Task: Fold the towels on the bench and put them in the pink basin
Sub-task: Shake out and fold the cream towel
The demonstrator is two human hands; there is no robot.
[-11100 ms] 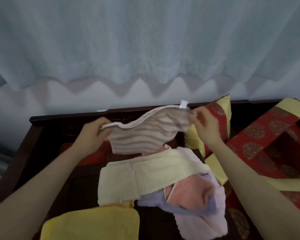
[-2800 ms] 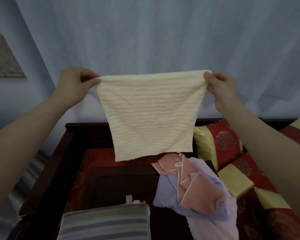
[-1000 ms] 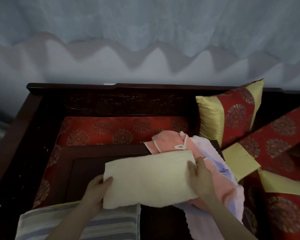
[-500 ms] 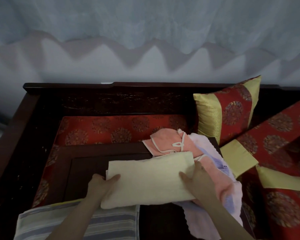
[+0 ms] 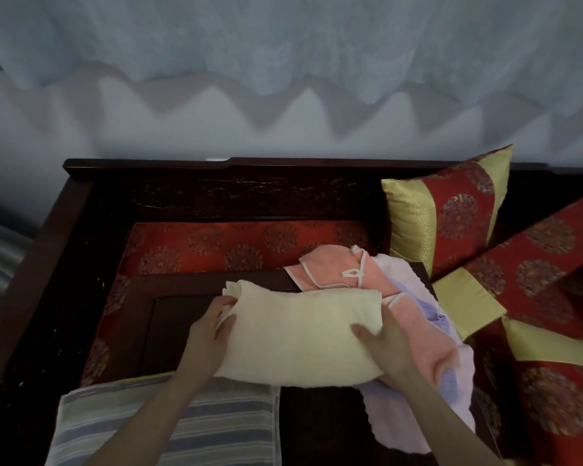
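A cream towel (image 5: 297, 334), folded into a wide band, lies across the dark wooden bench (image 5: 169, 317). My left hand (image 5: 209, 338) grips its left end with the fingers curled under the cloth. Over at the right end, my right hand (image 5: 382, 341) holds the towel, thumb on top and fingers round the edge. Behind and to the right lies a loose heap: a pink towel (image 5: 334, 270) with white trim, a lilac towel (image 5: 418, 311) and a pale pink towel (image 5: 414, 412). A folded striped grey towel (image 5: 216, 425) sits at the near edge. No pink basin is in view.
Red and gold cushions (image 5: 448, 210) lean at the right, with another (image 5: 532, 264) beside them. A red patterned seat pad (image 5: 236, 243) covers the back of the bench. The dark carved backrest (image 5: 249, 190) runs along the rear, below a pale curtain (image 5: 283, 62).
Earlier I held the cream towel spread up in the air; since then it has come down onto the bench and been folded. In the last half second both hands closed on its ends.
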